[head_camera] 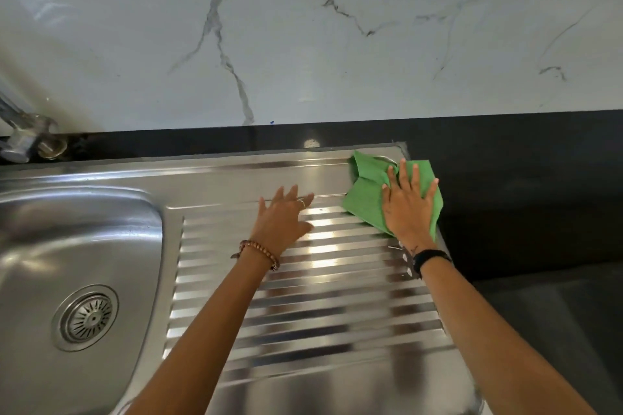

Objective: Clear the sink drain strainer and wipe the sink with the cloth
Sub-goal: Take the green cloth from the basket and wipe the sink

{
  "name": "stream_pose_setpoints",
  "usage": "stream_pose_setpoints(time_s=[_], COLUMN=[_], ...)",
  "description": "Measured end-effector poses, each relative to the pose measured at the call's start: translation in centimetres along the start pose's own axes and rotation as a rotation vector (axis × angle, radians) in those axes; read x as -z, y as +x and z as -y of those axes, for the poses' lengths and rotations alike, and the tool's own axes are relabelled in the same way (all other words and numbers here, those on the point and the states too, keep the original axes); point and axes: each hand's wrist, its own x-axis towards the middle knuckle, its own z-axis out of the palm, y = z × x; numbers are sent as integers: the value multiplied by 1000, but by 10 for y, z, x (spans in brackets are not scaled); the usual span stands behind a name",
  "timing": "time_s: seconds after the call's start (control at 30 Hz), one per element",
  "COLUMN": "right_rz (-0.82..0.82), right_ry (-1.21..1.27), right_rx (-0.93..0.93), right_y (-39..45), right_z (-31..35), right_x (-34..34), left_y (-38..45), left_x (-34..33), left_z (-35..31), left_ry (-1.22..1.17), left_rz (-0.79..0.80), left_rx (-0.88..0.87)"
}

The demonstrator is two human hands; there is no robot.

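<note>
A green cloth [365, 194] lies crumpled at the far right corner of the steel sink's ribbed drainboard [320, 296]. My right hand [408, 205] presses flat on the cloth with its fingers spread. My left hand [283, 219] rests open on the drainboard to the left of the cloth, fingers straight, holding nothing. The sink basin [67, 229] is at the left, and its round metal drain strainer [88, 317] sits in the bottom with no debris that I can make out.
A chrome tap base [23, 135] stands at the back left. A black countertop [522, 195] borders the sink behind and to the right. A white marble wall [303, 27] rises behind it.
</note>
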Motion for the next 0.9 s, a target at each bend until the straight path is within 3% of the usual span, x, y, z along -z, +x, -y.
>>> stream_pose_setpoints(time_s=[0.2, 0.47, 0.6, 0.9], right_rz=[-1, 16, 24, 4], right_ry=[7, -16, -34, -13], right_rx=[-13, 2, 51, 104], right_y=[-64, 17, 17, -77], right_z=[-10, 7, 5, -10], right_x=[-8, 1, 0, -10], left_y=[4, 9, 9, -36], left_x=[-19, -23, -23, -29], left_z=[-23, -21, -21, 13], left_ry=[98, 175, 174, -74], left_rz=[68, 63, 70, -26], left_rx=[50, 32, 32, -6])
